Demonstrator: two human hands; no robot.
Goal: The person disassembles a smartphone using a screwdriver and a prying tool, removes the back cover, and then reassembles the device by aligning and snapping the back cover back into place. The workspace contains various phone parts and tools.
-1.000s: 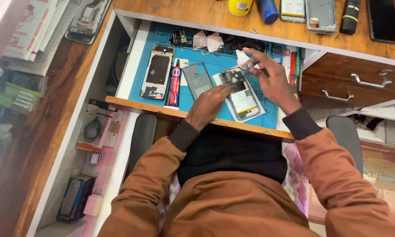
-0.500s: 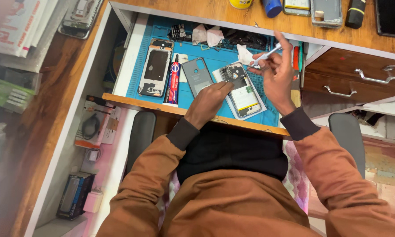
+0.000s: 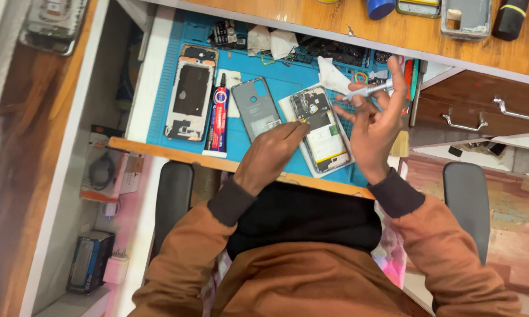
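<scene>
Phone (image 3: 322, 132), opened and backless, lies on the blue mat (image 3: 288, 79) between the two hands, its long axis running from the near mat edge away and slightly leftward, camera end far. The left hand (image 3: 270, 155) is nearer: its fingertips are pressed at the phone's left edge, pinched on something small, not identifiable. The right hand (image 3: 373, 126) is raised just right of the phone, with a slim tool (image 3: 367, 91) gripped, tip pointing left above the far end.
</scene>
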